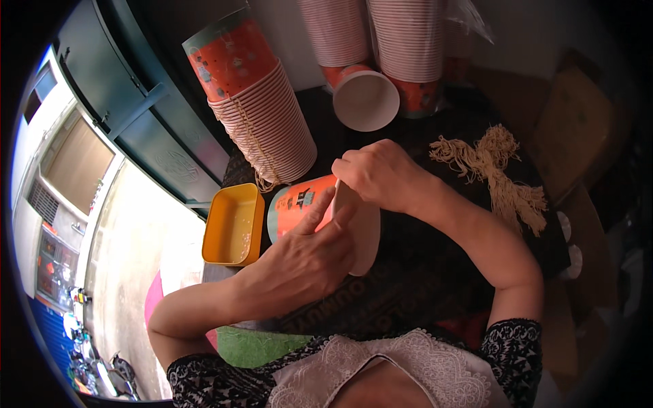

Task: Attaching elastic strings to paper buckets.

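Hands meet over one orange paper cup (299, 204) lying on its side on the dark cloth (408, 272). Left hand (306, 255) grasps the cup's body from below, fingers wrapped near the rim; right hand (377, 173) pinches that rim from above. Just left of the left hand sits a yellow tray (232, 226). Beyond both hands lean stacked cups (265, 115); right of the right hand lies a bundle of beige string (500, 170).
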Action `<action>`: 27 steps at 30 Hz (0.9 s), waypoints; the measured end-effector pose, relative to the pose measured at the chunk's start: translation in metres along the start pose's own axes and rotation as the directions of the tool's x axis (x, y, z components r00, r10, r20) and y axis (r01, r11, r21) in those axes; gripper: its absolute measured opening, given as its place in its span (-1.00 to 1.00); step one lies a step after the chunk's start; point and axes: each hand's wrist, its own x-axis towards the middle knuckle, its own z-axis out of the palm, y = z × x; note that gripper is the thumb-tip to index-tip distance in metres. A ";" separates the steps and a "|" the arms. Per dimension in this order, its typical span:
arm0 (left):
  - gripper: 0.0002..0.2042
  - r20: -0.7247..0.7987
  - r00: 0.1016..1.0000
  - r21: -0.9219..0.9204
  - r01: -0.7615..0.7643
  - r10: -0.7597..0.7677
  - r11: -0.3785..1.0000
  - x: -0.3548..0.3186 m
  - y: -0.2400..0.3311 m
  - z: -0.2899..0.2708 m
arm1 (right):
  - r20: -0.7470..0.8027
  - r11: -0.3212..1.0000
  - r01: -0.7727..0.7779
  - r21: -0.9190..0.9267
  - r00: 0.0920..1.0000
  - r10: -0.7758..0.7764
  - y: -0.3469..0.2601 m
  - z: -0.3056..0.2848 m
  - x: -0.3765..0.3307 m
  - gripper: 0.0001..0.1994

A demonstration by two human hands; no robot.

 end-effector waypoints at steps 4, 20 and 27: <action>-0.91 -0.065 0.998 0.044 -0.021 0.024 0.999 -0.003 -0.008 0.017 | -0.010 0.989 -0.150 0.007 0.989 0.151 -0.006 -0.015 -0.003 -0.91; -0.84 -0.434 0.780 -0.351 0.315 -0.451 0.882 0.002 -0.046 0.098 | 0.623 0.099 -0.634 0.767 0.773 0.119 -0.009 -0.069 -0.042 -0.79; -0.71 -0.473 0.662 -0.344 0.469 -0.581 0.814 -0.002 -0.031 0.063 | 0.440 -0.334 -0.342 0.878 0.851 0.286 -0.003 -0.045 -0.040 -0.68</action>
